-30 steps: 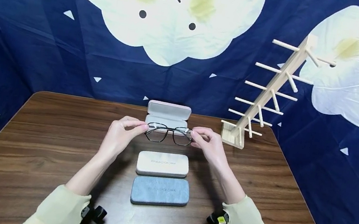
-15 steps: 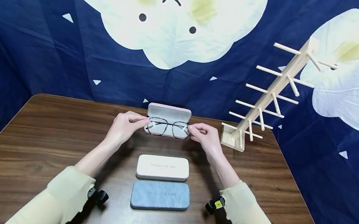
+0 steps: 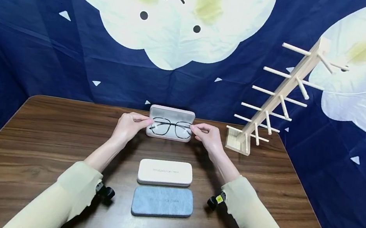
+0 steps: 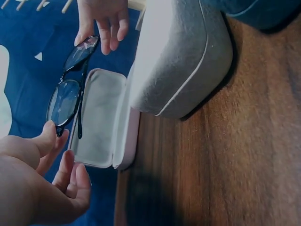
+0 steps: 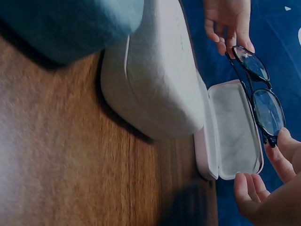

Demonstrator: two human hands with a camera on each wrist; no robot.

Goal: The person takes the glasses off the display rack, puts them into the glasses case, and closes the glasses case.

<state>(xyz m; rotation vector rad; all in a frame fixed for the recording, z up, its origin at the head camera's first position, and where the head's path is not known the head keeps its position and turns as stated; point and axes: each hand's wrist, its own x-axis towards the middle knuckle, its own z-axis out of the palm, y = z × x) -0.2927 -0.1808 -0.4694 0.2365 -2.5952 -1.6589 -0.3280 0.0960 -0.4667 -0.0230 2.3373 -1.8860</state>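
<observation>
My left hand (image 3: 129, 125) and right hand (image 3: 208, 136) each pinch one end of the glasses (image 3: 171, 128), held just above the open case (image 3: 172, 113). Risk: uneven lowering could catch the frame on the rim, or twist it.

Three spectacle cases (image 3: 164, 172), one pair of glasses (image 3: 171, 127), one wooden rack (image 3: 277, 100), two hands (image 3: 128, 125).

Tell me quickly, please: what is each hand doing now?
Left hand: pinches the left end of the glasses.
Right hand: pinches the right end of the glasses.
</observation>
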